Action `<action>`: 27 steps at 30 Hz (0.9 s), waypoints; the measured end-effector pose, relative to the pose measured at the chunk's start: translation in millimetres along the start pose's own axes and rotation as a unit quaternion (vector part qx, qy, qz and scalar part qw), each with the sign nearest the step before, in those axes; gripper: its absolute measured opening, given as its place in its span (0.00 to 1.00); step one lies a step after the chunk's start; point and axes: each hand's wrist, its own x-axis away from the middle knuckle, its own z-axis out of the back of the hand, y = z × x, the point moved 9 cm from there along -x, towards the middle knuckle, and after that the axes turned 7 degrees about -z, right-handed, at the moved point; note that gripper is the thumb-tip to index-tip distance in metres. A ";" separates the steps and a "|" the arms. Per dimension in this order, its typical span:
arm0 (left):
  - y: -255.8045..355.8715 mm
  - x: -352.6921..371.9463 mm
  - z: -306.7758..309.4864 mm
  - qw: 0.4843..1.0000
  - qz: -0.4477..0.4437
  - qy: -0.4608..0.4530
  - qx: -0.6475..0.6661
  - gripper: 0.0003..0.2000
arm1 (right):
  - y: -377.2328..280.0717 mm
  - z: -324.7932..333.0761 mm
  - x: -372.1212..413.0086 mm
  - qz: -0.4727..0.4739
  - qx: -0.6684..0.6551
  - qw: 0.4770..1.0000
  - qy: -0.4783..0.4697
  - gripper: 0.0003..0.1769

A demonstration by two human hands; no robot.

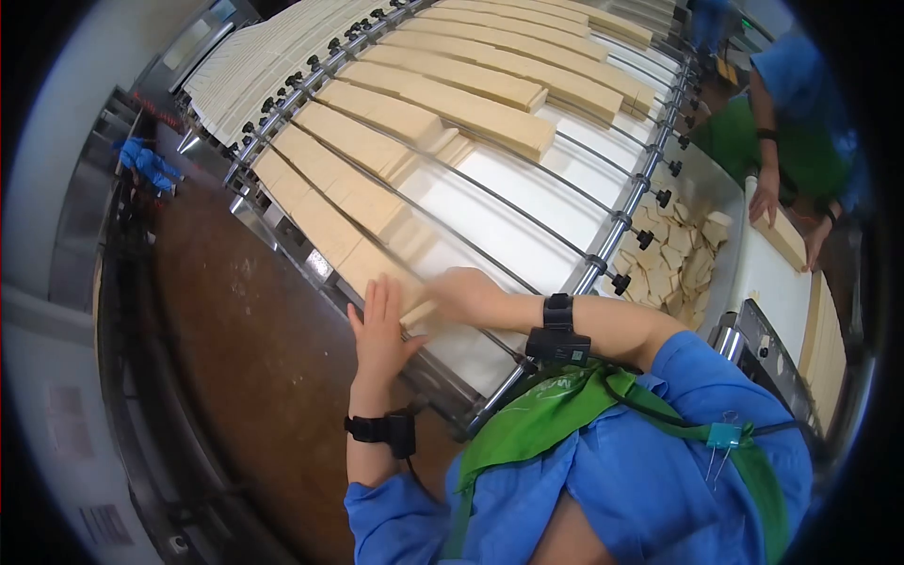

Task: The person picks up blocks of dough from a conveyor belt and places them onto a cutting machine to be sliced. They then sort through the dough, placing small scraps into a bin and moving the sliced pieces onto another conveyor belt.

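Observation:
Long rows of pale tan, thin rectangular slabs stand packed together on a white belt, with metal rods running between the rows. My left hand rests at the near end of the leftmost row, its fingers stretched out and the thumb apart against the end slabs. Just to the right of that end, my right hand reaches over the belt beside the same row. Motion smears its fingers, so whether they grip a slab cannot be made out.
A metal rail with black knobs edges the belt on the right. Beyond it, a bin holds broken tan pieces. At the right, a co-worker's hands hold a tan block. Brown floor lies to the left.

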 end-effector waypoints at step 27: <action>-6.8 -12.4 -6.4 0.999 0.000 0.036 0.005 0.36 | -43.0 -37.9 39.3 0.229 0.219 0.943 0.099 0.04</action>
